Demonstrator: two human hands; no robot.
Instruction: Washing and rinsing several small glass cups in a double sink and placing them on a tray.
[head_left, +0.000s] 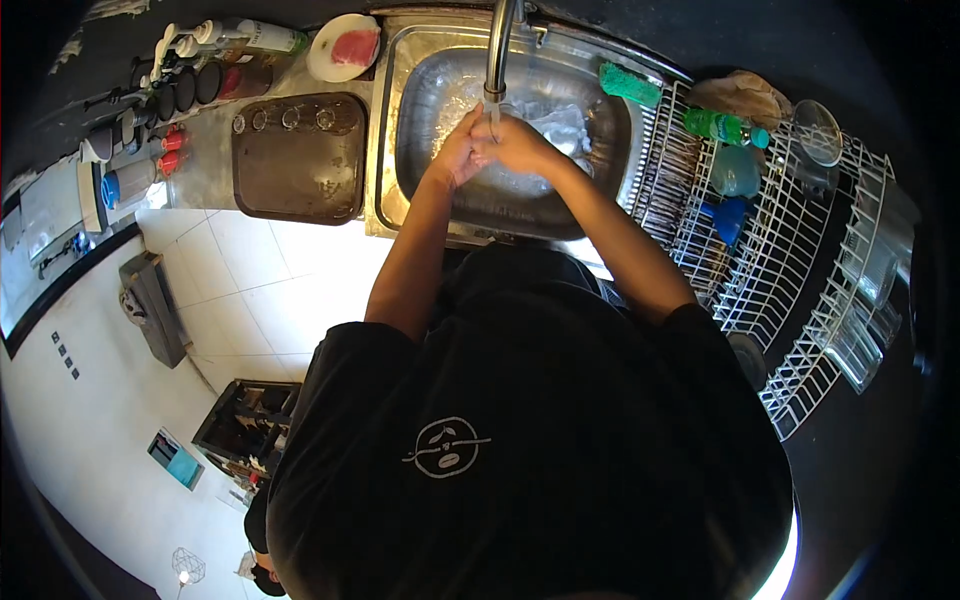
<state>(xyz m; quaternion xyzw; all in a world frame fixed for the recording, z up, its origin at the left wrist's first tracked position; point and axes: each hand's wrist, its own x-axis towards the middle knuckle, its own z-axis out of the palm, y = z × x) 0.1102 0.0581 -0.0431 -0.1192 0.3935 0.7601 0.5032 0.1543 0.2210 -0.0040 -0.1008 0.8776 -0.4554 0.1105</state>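
Under the steel faucet (498, 60), water runs down onto my two hands, which press together over the sink. My left hand (456, 156) meets my right hand (517, 144), its fingers partly covered by the right. Whether anything small lies between the palms is hidden. Below and to the right of them, clear glassware or plastic (566, 131) sits wet in the stainless steel sink basin (517, 217). A green scouring pad (628, 84) rests on the sink's right rim.
To the left, a brown tray (300, 176) carries several clear glasses along its far edge. Behind it stands a white plate (322, 56) with a pink cloth or sponge. A white wire dish rack (757, 292) fills the right, with a green bottle (712, 124) and blue funnel (727, 219).
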